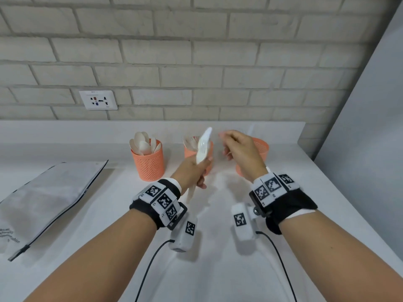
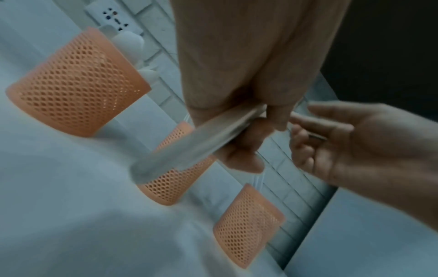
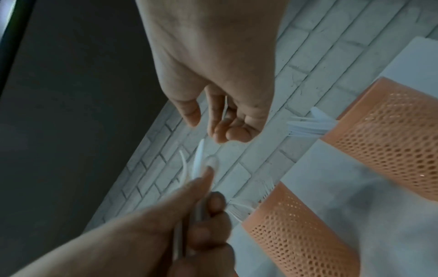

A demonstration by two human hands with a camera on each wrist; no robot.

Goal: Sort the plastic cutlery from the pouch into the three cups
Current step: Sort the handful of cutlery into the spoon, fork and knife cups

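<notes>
My left hand [image 1: 196,171] grips a bundle of white plastic cutlery [image 1: 204,147] upright in front of the middle cup [image 1: 189,151], which holds forks. My right hand [image 1: 237,147] hovers just to its right, fingers curled, pinching one thin white piece [image 3: 225,106] whose type I cannot tell. The left orange mesh cup [image 1: 149,165] holds spoons. The right cup [image 1: 260,147] stands partly hidden behind my right hand; the right wrist view shows knives [image 3: 308,125] in it. The left wrist view shows the bundle [image 2: 189,148] blurred in my fist [image 2: 249,131].
The grey zip pouch [image 1: 50,192] lies flat at the left of the white counter [image 1: 218,269]. A brick wall with a socket plate [image 1: 98,99] runs behind the cups. The counter's right edge [image 1: 340,192] drops off beside the right cup.
</notes>
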